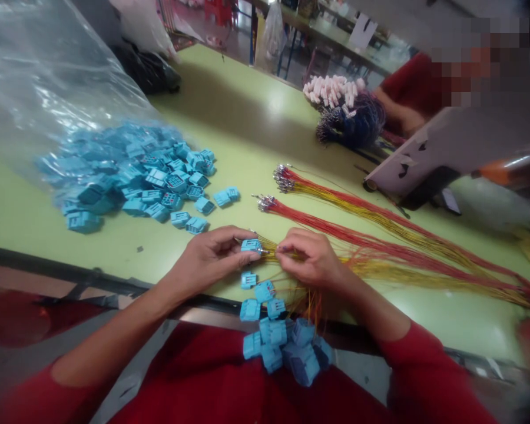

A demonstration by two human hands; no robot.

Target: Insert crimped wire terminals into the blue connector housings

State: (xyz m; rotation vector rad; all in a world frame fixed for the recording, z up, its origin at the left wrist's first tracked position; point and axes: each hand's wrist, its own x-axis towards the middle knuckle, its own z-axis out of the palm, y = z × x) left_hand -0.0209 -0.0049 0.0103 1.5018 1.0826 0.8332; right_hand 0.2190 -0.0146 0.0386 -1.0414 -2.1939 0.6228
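Between the thumb and fingers of my left hand (216, 252) is a blue plastic connector housing (249, 245). Close to its right side, my right hand (311, 256) pinches a thin wire (268, 252) whose end is at the housing. Whether that end is inside the housing I cannot tell. Below my hands, several blue housings with wires attached (271, 335) hang over the table's front edge. A bundle of red and yellow wires (327, 232) with metal terminals at its left end lies just beyond my right hand.
A heap of loose blue housings (159, 176) spills from a clear plastic bag (62, 76) on the left. Another red and yellow wire bundle (357, 203) lies farther back. Across the green table (229, 100), dark wires with pale pink connectors (335, 91) lie near another person's arm (401, 115).
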